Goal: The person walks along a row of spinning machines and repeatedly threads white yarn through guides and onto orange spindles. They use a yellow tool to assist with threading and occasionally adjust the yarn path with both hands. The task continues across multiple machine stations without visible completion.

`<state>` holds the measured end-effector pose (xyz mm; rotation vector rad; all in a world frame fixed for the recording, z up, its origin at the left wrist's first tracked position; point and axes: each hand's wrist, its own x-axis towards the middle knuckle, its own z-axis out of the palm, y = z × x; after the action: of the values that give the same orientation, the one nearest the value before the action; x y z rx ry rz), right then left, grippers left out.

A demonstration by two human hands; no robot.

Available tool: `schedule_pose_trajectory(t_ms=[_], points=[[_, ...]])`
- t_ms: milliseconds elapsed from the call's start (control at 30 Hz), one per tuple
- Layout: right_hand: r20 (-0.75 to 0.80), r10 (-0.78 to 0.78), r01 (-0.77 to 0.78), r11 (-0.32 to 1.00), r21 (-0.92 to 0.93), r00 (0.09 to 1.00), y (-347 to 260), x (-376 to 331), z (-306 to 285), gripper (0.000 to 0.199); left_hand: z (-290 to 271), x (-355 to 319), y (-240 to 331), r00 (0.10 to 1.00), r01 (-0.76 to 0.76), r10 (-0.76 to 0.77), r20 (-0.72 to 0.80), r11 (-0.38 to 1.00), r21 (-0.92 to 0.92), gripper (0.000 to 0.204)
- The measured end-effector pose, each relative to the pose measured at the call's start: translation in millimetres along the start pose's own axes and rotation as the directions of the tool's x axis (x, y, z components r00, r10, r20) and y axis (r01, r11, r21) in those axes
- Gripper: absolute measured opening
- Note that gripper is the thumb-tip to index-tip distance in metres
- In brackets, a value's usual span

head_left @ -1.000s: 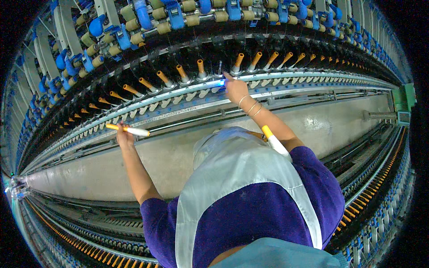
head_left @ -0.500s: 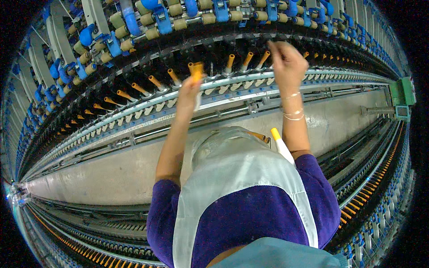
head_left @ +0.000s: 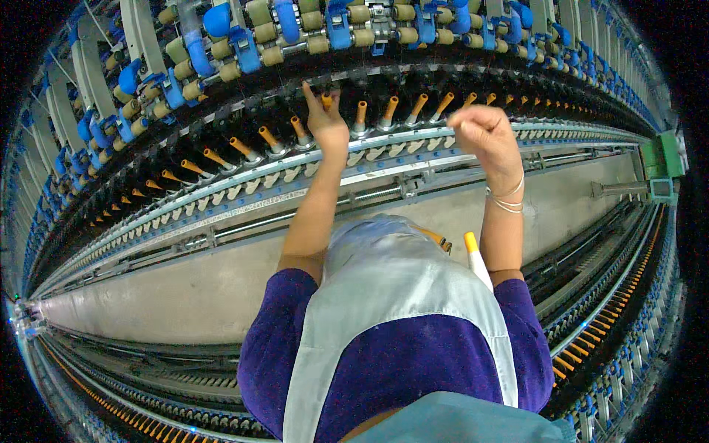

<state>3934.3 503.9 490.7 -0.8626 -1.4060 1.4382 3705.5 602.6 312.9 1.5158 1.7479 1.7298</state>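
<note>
Fingers of my left hand (head_left: pixel 327 133) are around the top of an orange bobbin (head_left: pixel 326 102), which stands in the row along the spinning frame. One finger stretches up past it toward the dark guides. My right hand (head_left: pixel 485 139) is closed, fingers curled, just in front of the row and to the right; what it holds, if anything, is hidden. Between my hands stand more orange bobbins (head_left: pixel 391 109), pale at their lower ends. From my apron (head_left: pixel 391 266) a white bobbin with a yellow tip (head_left: pixel 474 258) sticks out, beside some orange tube ends (head_left: pixel 437 238).
Above the row run rollers with blue arms (head_left: pixel 340 26). A metal rail (head_left: pixel 258 170) lies in front of the bobbins. Behind me another machine carries orange bobbins (head_left: pixel 576 351). A green box (head_left: pixel 662 155) stands at the far right end, over the pale floor (head_left: pixel 170 292).
The bobbin in my left hand has moved up to the row, where a bare spindle stood. My right hand has drawn down and back from the guides, and the view has shifted slightly right.
</note>
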Motion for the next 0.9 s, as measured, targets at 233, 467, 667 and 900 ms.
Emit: schedule_pose_trajectory(t_ms=[233,467,667,900], points=[[0.046,-0.618,0.579,0.757,0.305,0.784,-80,48,43,0.03,-17,-71,-51,0.971,-0.086,0.008,0.238,0.944,0.319,0.063],[0.191,-0.748,0.692,0.662,0.288,0.636,-139,68,115,0.033,-12,-137,-202,0.133,0.985,-0.837,0.531,0.053,-0.164,0.019],[-0.045,-0.795,0.73,0.577,-0.367,0.605,-98,145,132,0.028,45,-133,-249,-0.121,0.945,-0.918,0.378,-0.223,-0.239,0.017],[-0.116,0.114,-0.124,0.071,-0.99,0.987,137,74,83,0.017,-32,-119,-184,-0.027,0.998,-0.715,0.699,0.021,0.059,0.019]])
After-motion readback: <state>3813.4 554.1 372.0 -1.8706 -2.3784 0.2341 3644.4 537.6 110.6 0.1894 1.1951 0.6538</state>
